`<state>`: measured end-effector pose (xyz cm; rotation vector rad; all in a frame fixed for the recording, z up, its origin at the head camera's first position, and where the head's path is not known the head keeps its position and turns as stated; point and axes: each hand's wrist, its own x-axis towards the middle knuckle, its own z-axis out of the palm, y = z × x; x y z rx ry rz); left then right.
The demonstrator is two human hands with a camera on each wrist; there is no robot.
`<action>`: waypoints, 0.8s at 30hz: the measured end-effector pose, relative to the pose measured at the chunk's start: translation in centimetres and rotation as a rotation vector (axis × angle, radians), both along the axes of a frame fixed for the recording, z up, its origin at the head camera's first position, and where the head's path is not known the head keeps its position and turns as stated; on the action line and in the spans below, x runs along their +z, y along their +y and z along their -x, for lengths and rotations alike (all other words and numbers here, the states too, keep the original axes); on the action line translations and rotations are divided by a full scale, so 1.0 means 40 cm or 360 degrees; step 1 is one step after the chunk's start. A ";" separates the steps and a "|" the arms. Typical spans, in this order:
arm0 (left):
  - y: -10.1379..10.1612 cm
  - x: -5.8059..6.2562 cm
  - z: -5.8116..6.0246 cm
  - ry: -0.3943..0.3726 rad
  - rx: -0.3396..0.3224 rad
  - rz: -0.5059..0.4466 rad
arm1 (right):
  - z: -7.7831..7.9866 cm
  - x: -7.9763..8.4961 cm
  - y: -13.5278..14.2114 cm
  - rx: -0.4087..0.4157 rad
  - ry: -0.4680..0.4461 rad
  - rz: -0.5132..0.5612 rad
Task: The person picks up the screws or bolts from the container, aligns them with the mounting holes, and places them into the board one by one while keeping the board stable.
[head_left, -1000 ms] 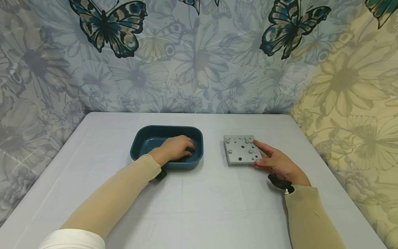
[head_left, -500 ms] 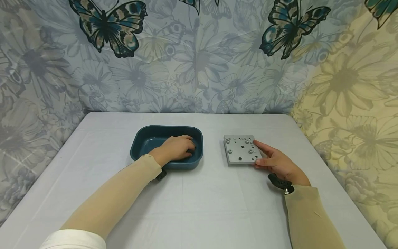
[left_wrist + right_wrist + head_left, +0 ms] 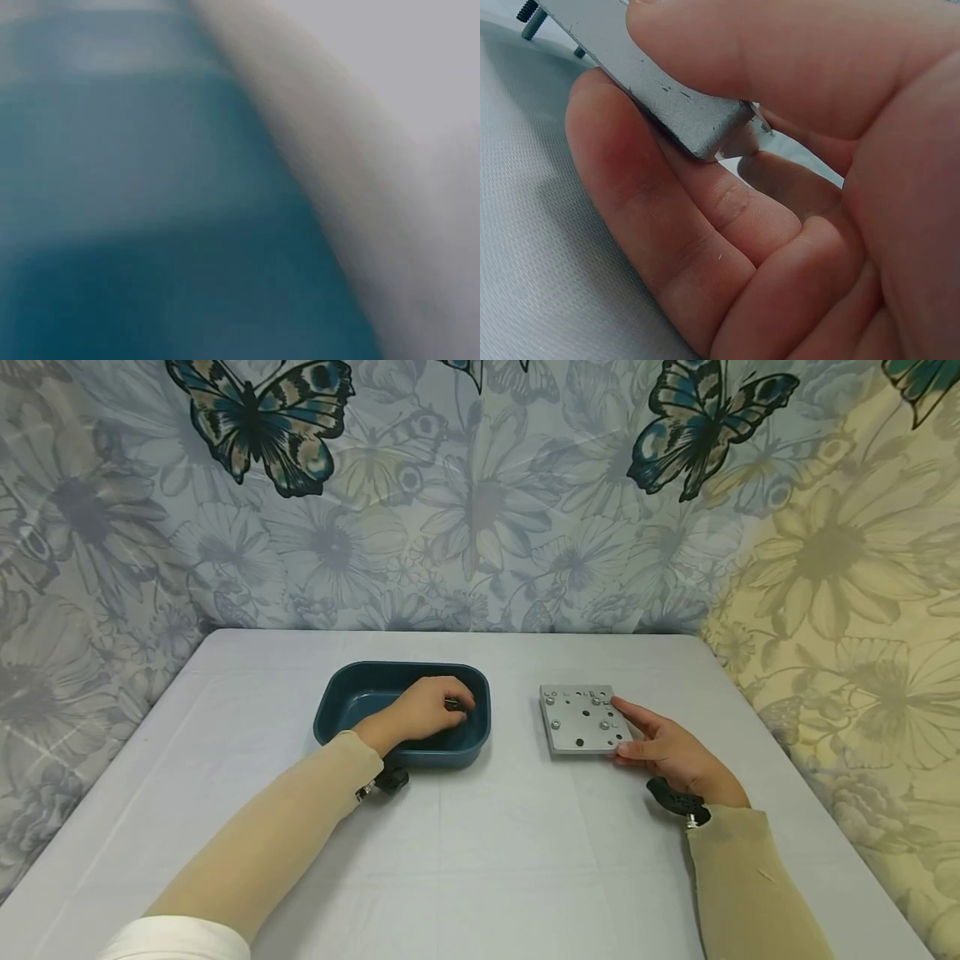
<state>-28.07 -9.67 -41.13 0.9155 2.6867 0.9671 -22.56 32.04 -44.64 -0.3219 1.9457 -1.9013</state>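
A teal plastic tub [image 3: 375, 681] stands left of the middle of the table. Over its right half my left hand [image 3: 422, 708] is lowered inside the rim, and a small dark, shiny piece [image 3: 452, 702] shows between its thumb and fingers. The kind of that piece is not clear. My right hand [image 3: 678, 758] grips the right edge of a square grey metal plate [image 3: 583, 720] with several holes and screw heads. In the right wrist view, the thumb lies over the plate [image 3: 667, 101], fingers go beneath it, and screw ends [image 3: 532, 21] stick out underneath.
A white cloth [image 3: 487, 860] covers the table. Behind it hangs a curtain [image 3: 487, 527] with flowers and butterflies. The left wrist view is blurred, filled mostly by the teal tub wall [image 3: 142, 157].
My left hand has risen a little in the tub and turned, bringing the small dark piece into sight between its fingers. The right hand and the plate stay as they were.
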 end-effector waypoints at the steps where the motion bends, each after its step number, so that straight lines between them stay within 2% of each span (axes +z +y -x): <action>1: -0.001 0.004 -0.001 -0.0086 0.0057 -0.0091 | 0.000 0.001 0.000 0.0000 -0.0001 0.0004; 5: -0.003 0.016 -0.003 -0.0449 0.0308 -0.0439 | -0.001 0.001 -0.002 -0.0006 -0.0019 0.0011; 9: -0.002 0.021 -0.005 -0.0666 0.0442 -0.0701 | -0.002 0.001 -0.004 -0.0007 -0.0025 0.0015; 15: -0.003 0.021 -0.010 -0.0755 0.0504 -0.0811 | -0.002 0.004 -0.006 -0.0046 -0.0041 -0.0022; 21: 0.004 0.022 -0.013 -0.0856 0.0482 -0.0968 | -0.001 0.006 -0.005 -0.0053 -0.0043 -0.0040; 24: 0.010 0.032 -0.018 -0.0896 0.0478 -0.1036 | 0.000 0.007 -0.005 -0.0050 -0.0038 -0.0040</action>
